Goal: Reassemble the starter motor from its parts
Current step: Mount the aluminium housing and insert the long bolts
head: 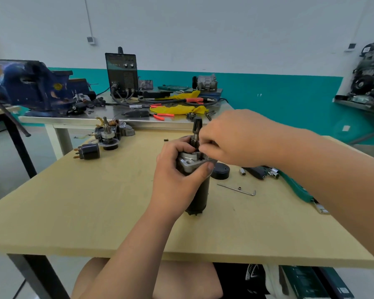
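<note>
The starter motor body (198, 197), a dark cylinder with a silver end plate (189, 162) and a splined shaft (197, 126) sticking up, stands upright on the wooden table (95, 201). My left hand (177, 167) grips its upper end around the plate. My right hand (231, 139) reaches over from the right and its fingertips pinch something small at the base of the shaft; what it is stays hidden. A black solenoid (89, 151) and another sub-assembly with a gear (109, 137) lie at the table's far left.
A black round cap (220, 171), a hex key (238, 189), sockets (272, 172) and a green tool case (298, 188) lie to the right of the motor. Behind, a steel bench carries a blue vise (35, 87), a welder (121, 75), red pliers and yellow rags.
</note>
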Demonstrator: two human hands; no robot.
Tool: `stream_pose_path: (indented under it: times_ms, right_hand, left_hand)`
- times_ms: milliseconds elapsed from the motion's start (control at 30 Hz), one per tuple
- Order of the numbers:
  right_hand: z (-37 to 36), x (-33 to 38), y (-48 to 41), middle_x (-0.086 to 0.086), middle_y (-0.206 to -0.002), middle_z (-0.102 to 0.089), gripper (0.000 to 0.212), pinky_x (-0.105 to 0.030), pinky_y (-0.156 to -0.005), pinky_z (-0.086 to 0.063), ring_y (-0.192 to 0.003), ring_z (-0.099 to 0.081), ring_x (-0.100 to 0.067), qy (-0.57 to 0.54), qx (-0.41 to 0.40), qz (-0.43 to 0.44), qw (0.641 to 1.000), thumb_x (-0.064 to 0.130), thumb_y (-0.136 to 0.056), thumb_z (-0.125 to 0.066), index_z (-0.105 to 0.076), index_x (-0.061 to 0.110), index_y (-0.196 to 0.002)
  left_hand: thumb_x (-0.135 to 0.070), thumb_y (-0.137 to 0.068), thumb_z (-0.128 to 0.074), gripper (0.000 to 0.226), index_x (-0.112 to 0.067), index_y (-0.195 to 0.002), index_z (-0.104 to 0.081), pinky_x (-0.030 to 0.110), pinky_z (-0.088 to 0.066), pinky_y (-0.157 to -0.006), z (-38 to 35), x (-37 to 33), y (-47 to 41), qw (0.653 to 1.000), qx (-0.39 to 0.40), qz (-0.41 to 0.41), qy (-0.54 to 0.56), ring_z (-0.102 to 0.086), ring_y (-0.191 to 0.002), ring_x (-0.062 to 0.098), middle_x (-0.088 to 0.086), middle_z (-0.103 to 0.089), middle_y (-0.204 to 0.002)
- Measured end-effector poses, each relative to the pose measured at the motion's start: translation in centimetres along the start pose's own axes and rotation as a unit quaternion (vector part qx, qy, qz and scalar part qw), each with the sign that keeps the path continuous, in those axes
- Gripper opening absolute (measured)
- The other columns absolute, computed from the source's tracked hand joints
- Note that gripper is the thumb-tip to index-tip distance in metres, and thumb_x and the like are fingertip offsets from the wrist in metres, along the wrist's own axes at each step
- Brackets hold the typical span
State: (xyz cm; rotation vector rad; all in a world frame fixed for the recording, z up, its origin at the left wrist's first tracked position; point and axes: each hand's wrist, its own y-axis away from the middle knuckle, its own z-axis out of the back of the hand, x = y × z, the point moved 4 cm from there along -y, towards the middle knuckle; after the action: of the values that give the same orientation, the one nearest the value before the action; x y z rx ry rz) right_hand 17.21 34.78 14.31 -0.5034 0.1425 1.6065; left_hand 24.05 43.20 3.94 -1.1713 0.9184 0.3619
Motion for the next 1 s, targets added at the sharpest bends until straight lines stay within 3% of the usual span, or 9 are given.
stream_pose_path:
  times_ms: [100,300,433,600,700,800,867,933,1000]
  right_hand:
    - [0.5,-0.6,-0.2,0.005,-0.073,-0.058,0.027,-0.025,-0.050,-0.035,-0.065,-0.052,-0.012,-0.021,-0.040,-0.035,0.998,0.036,-0.097,-0.040,-0.058,0.025,-0.081]
    - [0.3,-0.4,-0.5,0.012,-0.079,-0.054,0.030,-0.025,-0.061,-0.037,-0.071,-0.048,-0.005,-0.012,0.059,0.041,0.997,0.036,-0.100,-0.040,-0.040,0.036,-0.070]
    - [0.3,-0.2,-0.4,0.011,-0.090,-0.056,0.020,-0.029,-0.074,-0.042,-0.087,-0.051,-0.011,0.000,0.050,0.096,0.994,0.036,-0.100,-0.037,-0.049,0.035,-0.084]
    - [0.4,0.8,-0.5,0.010,-0.108,-0.058,0.026,-0.031,-0.081,-0.047,-0.100,-0.048,-0.012,0.100,0.002,0.184,0.978,0.038,-0.103,-0.032,-0.056,0.030,-0.109]
    - [0.3,0.9,-0.4,0.011,-0.110,-0.058,0.029,-0.025,-0.080,-0.042,-0.100,-0.046,-0.011,0.105,0.016,0.201,0.974,0.038,-0.104,-0.030,-0.056,0.030,-0.111]
    - [0.2,1.1,-0.7,0.012,-0.112,-0.058,0.029,-0.018,-0.075,-0.032,-0.102,-0.048,-0.010,0.134,0.029,0.194,0.971,0.037,-0.104,-0.030,-0.057,0.030,-0.114]
    - [0.1,1.3,-1.1,0.008,-0.105,-0.061,0.029,-0.023,-0.078,-0.041,-0.099,-0.054,-0.012,0.134,0.056,0.159,0.976,0.036,-0.104,-0.031,-0.059,0.027,-0.107]
    - [0.2,1.6,-1.5,0.004,-0.081,-0.059,0.028,-0.027,-0.064,-0.045,-0.075,-0.054,-0.014,0.111,0.069,0.084,0.988,0.032,-0.101,-0.038,-0.054,0.021,-0.080]
    - [0.2,2.0,-1.9,0.003,-0.061,-0.047,0.032,-0.025,-0.046,-0.032,-0.054,-0.043,-0.010,0.059,0.055,-0.016,0.997,0.022,-0.094,-0.050,-0.044,0.018,-0.062]
  left_hand:
    - [-0.044,-0.062,-0.074,0.036,-0.040,-0.089,-0.051,0.048,-0.051,-0.089,-0.1,0.1,0.1,1.000,-0.002,-0.003,0.012,-0.055,-0.116,0.020,-0.012,-0.058,-0.121]
    - [-0.042,-0.061,-0.074,0.034,-0.043,-0.086,-0.051,0.049,-0.051,-0.089,-0.1,0.2,0.0,1.000,-0.005,-0.005,0.027,-0.055,-0.117,0.021,-0.012,-0.059,-0.120]
    - [-0.038,-0.061,-0.075,0.034,-0.041,-0.086,-0.052,0.048,-0.053,-0.087,0.1,0.2,0.1,0.999,0.007,-0.003,0.043,-0.056,-0.115,0.016,-0.014,-0.059,-0.119]
    - [-0.034,-0.059,-0.076,0.036,-0.033,-0.088,-0.055,0.022,-0.052,-0.075,0.4,0.4,-0.2,0.997,0.031,0.005,0.074,-0.061,-0.104,0.011,-0.011,-0.061,-0.116]
    - [-0.031,-0.060,-0.076,0.035,-0.029,-0.088,-0.055,0.018,-0.050,-0.075,0.5,0.4,-0.2,0.995,0.035,0.000,0.089,-0.061,-0.104,0.011,-0.008,-0.061,-0.118]
    - [-0.028,-0.061,-0.076,0.036,-0.025,-0.090,-0.054,0.016,-0.049,-0.073,0.5,0.4,-0.3,0.995,0.039,0.000,0.091,-0.062,-0.099,0.008,-0.009,-0.062,-0.115]
    - [-0.019,-0.064,-0.077,0.036,-0.022,-0.091,-0.054,0.014,-0.048,-0.070,0.5,0.6,-0.3,0.995,0.041,0.005,0.092,-0.061,-0.094,0.003,-0.017,-0.063,-0.108]
    - [-0.013,-0.067,-0.076,0.035,-0.019,-0.093,-0.053,0.012,-0.048,-0.068,0.4,0.6,-0.3,0.996,0.038,0.008,0.084,-0.060,-0.090,-0.002,-0.024,-0.061,-0.100]
    - [-0.013,-0.068,-0.080,0.038,-0.023,-0.093,-0.054,0.016,-0.049,-0.069,0.1,0.4,-0.3,0.998,0.018,0.004,0.059,-0.060,-0.091,0.002,-0.021,-0.061,-0.100]
